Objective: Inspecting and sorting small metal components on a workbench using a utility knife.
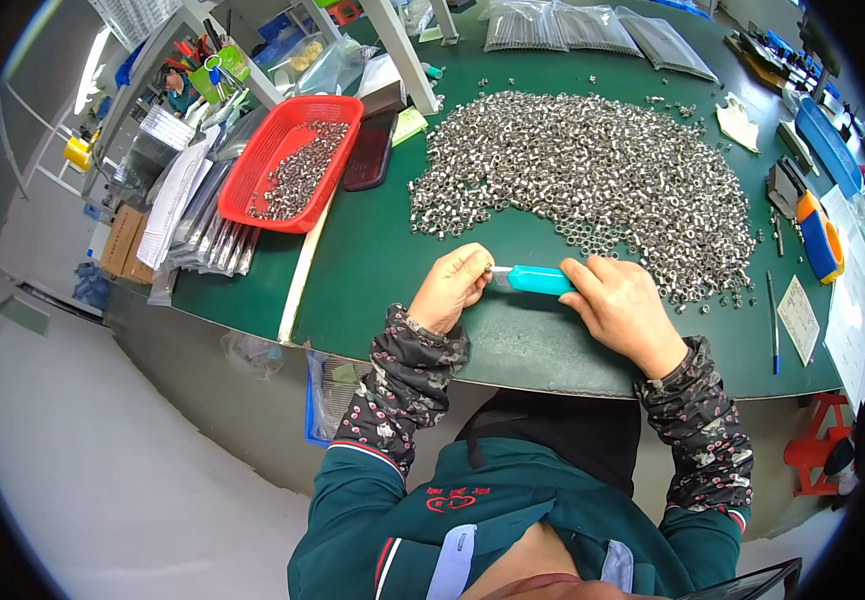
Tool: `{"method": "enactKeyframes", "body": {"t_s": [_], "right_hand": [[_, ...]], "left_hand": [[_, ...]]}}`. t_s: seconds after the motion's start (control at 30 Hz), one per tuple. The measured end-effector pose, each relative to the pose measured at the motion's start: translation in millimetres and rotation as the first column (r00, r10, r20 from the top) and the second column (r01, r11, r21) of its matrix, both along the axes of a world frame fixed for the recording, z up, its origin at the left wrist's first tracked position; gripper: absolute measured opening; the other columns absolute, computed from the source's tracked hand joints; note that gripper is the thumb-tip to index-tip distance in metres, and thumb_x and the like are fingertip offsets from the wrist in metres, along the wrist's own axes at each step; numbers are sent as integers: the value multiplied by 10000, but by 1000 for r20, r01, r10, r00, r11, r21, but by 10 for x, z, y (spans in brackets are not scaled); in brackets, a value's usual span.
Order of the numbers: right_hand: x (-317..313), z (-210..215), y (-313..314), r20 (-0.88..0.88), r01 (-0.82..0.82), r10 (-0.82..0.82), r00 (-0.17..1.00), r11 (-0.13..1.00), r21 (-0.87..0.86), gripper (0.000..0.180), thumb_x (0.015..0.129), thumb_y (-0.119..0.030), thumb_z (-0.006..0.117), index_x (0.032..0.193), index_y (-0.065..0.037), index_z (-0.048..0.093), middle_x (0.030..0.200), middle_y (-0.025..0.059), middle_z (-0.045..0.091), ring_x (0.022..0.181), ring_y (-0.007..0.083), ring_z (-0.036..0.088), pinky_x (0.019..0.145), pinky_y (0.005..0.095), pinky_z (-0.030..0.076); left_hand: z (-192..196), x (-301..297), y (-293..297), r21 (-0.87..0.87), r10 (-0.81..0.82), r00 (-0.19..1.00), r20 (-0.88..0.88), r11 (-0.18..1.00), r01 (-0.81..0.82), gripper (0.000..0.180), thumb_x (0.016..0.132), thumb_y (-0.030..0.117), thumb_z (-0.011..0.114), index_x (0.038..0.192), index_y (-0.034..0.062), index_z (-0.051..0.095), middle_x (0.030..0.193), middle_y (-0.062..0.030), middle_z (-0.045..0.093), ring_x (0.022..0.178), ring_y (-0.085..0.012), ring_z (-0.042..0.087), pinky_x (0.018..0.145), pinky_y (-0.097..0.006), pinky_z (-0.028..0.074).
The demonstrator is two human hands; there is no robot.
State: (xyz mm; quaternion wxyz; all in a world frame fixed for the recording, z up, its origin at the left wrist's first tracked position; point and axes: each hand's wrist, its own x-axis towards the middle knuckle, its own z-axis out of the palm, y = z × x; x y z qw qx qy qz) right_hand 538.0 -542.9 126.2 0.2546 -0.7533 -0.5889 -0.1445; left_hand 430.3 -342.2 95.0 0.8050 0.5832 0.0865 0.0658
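My left hand [451,288] pinches a small metal ring [489,271] between thumb and fingertips, largely hidden by them. In my right hand [625,305] is a utility knife [541,280] with a turquoise handle, pointing left. Its blade end meets the ring at the left fingertips. Both hands are above the green tabletop [543,345], close to its front edge. Just beyond them spreads a large heap of small silvery metal rings [593,165], with a few strays around its border.
A red plastic basket [238,195] partly filled with the same small parts stands left, beside a dark phone-like slab [371,150]. Bagged stacks [208,235] lie farther left. On the right are a tape dispenser [819,238], a pen [774,325] and a blue tray [828,145].
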Motion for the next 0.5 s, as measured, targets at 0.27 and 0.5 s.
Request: {"method": "enactKeyframes", "body": {"t_s": [0.27,0.5], "right_hand": [[50,182,-8,118,-30,39,992,997,-76,260,682,-201,599,873,-65,487,649,49,445,609,196,501,533,319,395],[109,331,12,232,-59,82,969,993,-107,245,660,-216,606,823,-79,483,647,31,437,619,175,484,561,304,372]], "left_hand": [[-17,-4,28,-93,-70,997,-21,993,68,219,856,235,449,720,64,460,634,24,431,441,-3,277,375,-129,219],[-21,-17,56,-145,-146,987,-68,980,135,209,854,229,454,747,51,469,631,12,431,440,-4,276,385,-134,224]]}}
